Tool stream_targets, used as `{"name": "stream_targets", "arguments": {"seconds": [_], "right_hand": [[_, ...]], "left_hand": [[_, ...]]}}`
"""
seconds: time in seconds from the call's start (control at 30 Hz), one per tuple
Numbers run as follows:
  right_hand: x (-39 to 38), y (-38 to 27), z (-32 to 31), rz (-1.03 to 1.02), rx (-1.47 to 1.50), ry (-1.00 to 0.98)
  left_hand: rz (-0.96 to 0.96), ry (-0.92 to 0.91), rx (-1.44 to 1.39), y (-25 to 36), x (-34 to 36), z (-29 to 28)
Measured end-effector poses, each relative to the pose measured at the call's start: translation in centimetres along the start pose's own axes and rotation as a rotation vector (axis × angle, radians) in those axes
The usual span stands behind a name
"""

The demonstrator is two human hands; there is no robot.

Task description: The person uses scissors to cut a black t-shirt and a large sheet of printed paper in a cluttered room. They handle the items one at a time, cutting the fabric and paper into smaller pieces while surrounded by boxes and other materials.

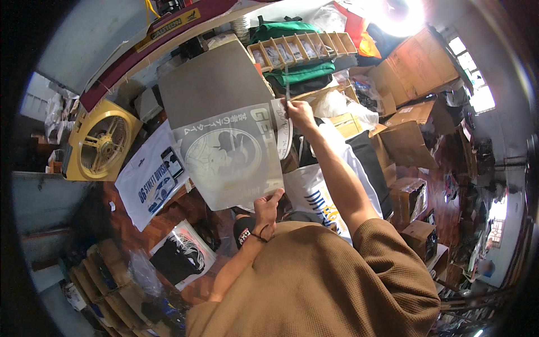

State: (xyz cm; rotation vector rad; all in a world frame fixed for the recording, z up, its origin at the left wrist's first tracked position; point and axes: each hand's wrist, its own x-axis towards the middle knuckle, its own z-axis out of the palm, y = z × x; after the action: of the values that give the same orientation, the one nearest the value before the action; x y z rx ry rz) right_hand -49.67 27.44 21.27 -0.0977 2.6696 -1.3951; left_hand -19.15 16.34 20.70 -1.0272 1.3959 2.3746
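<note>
My left hand (266, 212) pinches the near right corner of a large translucent transfer film (224, 160) with a pale round figure and lettering. The film lies partly over a grey flat board (210, 84), its near part extending past the board's edge. My right hand (303, 117) is closed around what look like scissors (287, 85), their dark blades pointing away from me at the film's far right edge. A narrow printed strip (283, 132) hangs along that right side, beside the main sheet. Fingers hide the scissors' handles.
A white printed T-shirt (149, 177) with a phone (172, 162) on it lies left, near a yellow fan (104, 143). Another white shirt (314, 194) is under my right forearm. A divided wooden rack (303, 49) stands beyond; cardboard boxes (415, 67) crowd the right.
</note>
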Motion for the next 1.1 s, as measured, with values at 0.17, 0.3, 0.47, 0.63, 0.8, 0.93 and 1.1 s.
{"name": "stream_targets", "arguments": {"seconds": [0.17,0.3,0.47,0.63,0.8,0.93,1.1], "right_hand": [[-6.4,0.1,-0.8,0.055,0.054,0.047],[-12.2,4.4,1.0,0.288,0.303,-0.051],[-16.4,1.4,3.6,0.475,0.658,-0.171],[-15.8,2.3,4.2,0.417,0.733,-0.154],[-14.5,1.4,2.9,0.391,0.633,-0.152],[-13.1,1.9,1.4,0.28,0.552,-0.187],[-11.1,2.0,0.3,0.267,0.391,-0.225]], "left_hand": [[0.109,0.031,-0.049,0.1,0.5,0.4],[0.132,-0.045,-0.062,0.7,0.0,1.1],[0.009,-0.024,-0.018,0.9,0.1,0.8],[0.02,0.02,-0.03,-1.9,2.2,-2.2],[0.178,0.197,-1.009,1.5,3.9,-9.3],[0.437,0.279,-0.962,4.6,4.4,-17.8],[0.244,0.234,-0.515,9.6,4.4,-23.8]]}}
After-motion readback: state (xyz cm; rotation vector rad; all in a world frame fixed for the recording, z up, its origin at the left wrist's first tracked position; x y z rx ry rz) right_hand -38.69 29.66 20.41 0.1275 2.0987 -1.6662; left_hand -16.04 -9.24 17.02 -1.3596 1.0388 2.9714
